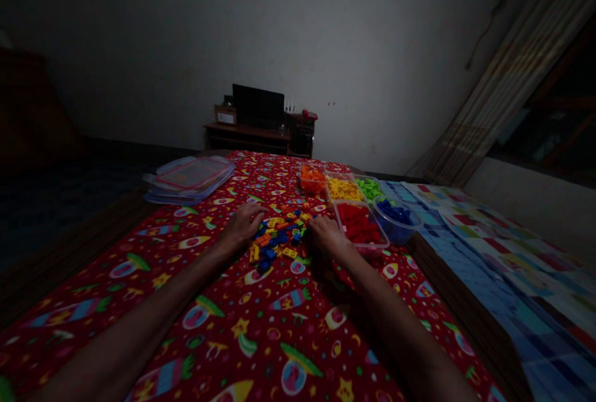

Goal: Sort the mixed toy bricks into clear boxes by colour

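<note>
- Fingers of the left hand (243, 223), at the frame's centre, are parted and loosely bent beside the left edge of a pile of mixed bricks (279, 234); those of the right hand (328, 235), right of centre, curl down at its right edge, and in this dim light one cannot tell whether they grip a brick.
- Left of centre lie stacked clear lids (193, 177).
- At upper centre, a black monitor (258, 105) stands on a dark desk (254, 132).
- Mid-frame, the pile's yellow, blue, orange and green pieces lie loose on a red patterned cloth (261, 333), between the two hands.
- Right of centre, clear containers stand close together, holding orange bricks (312, 181), yellow bricks (343, 190), red bricks (357, 223) and green bricks (369, 187); rightmost, a round tub (401, 235) holds blue bricks (392, 210).
- At upper right hangs a pale curtain (488, 97).
</note>
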`<control>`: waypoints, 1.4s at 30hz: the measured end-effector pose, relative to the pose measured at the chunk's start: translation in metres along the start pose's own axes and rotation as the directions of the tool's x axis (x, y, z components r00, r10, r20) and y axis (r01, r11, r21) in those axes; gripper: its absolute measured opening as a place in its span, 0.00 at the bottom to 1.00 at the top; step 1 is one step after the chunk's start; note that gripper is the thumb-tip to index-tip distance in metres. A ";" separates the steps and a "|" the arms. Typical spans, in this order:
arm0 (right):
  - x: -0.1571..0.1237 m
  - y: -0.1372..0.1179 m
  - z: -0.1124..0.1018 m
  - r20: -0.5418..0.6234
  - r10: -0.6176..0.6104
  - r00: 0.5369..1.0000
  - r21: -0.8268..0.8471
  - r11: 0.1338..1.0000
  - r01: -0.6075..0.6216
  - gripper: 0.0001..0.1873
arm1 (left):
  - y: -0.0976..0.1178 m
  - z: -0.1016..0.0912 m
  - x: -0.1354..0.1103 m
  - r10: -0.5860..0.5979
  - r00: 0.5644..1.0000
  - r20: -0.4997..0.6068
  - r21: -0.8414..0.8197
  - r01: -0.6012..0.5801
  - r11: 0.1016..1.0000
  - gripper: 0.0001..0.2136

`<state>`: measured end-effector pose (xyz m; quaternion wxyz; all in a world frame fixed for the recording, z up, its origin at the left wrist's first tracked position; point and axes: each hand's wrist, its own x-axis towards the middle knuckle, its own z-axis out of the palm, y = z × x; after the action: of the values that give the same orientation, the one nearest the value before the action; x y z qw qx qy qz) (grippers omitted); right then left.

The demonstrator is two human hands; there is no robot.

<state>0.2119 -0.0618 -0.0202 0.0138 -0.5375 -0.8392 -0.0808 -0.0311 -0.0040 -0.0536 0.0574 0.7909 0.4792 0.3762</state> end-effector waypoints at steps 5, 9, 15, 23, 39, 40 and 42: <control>0.001 -0.005 0.003 -0.198 -0.023 0.980 0.108 0.993 0.045 0.15 | 0.027 0.006 0.000 0.205 0.971 0.123 0.097 -0.217 0.971 0.11; 0.009 -0.023 0.004 -0.210 -0.084 0.974 0.156 0.981 0.118 0.15 | 0.036 0.019 -0.011 0.124 0.973 0.196 0.272 -0.175 0.946 0.08; 0.011 -0.032 -0.005 0.009 -0.154 0.988 0.062 0.986 0.153 0.17 | 0.025 0.025 -0.013 0.044 0.988 0.146 0.349 -0.094 0.932 0.10; 0.006 -0.030 -0.014 0.102 -0.101 0.990 -0.014 0.995 0.103 0.21 | 0.022 0.025 -0.013 0.100 0.982 0.163 0.314 -0.148 0.938 0.09; 0.006 -0.018 -0.019 -0.108 0.003 0.994 0.148 0.989 0.014 0.16 | 0.024 0.018 0.001 0.047 0.998 0.046 0.060 -0.049 0.997 0.08; 0.008 -0.015 -0.016 -0.153 0.019 0.988 0.191 0.982 0.011 0.16 | 0.027 0.015 0.002 0.020 0.997 0.069 0.022 -0.021 1.000 0.09; 0.014 -0.010 -0.009 -0.250 0.065 0.966 0.300 0.954 0.014 0.15 | 0.036 0.009 0.006 -0.027 0.993 0.113 -0.053 0.033 0.998 0.11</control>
<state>0.1960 -0.0547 -0.0111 0.2049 -0.5251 -0.8257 -0.0216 0.0018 -0.0159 -0.0407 0.1115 0.8016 0.4764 0.3434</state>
